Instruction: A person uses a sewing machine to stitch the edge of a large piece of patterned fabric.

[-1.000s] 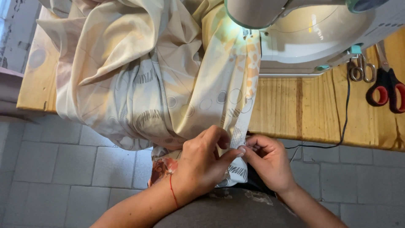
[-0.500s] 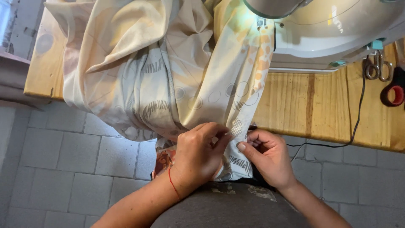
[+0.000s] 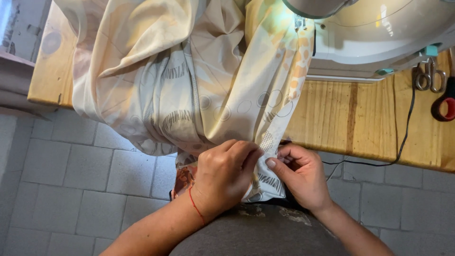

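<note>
A large cream fabric with grey and orange printed shapes hangs off the wooden table into my lap. Its folded edge runs up under the needle of a white sewing machine at the top right. My left hand, a red thread around its wrist, pinches the lower end of that folded edge. Right beside it, my right hand grips the same strip with thumb and fingers. The two hands touch at the fold, just below the table's front edge.
Small metal scissors and red-handled scissors lie on the table at the far right. A black cable drops over the table edge. Grey tiled floor lies below on the left.
The view has shifted so the table and machine sit further right and higher. Both hands stay pinched on the fabric edge, now slightly lower and closer together.
</note>
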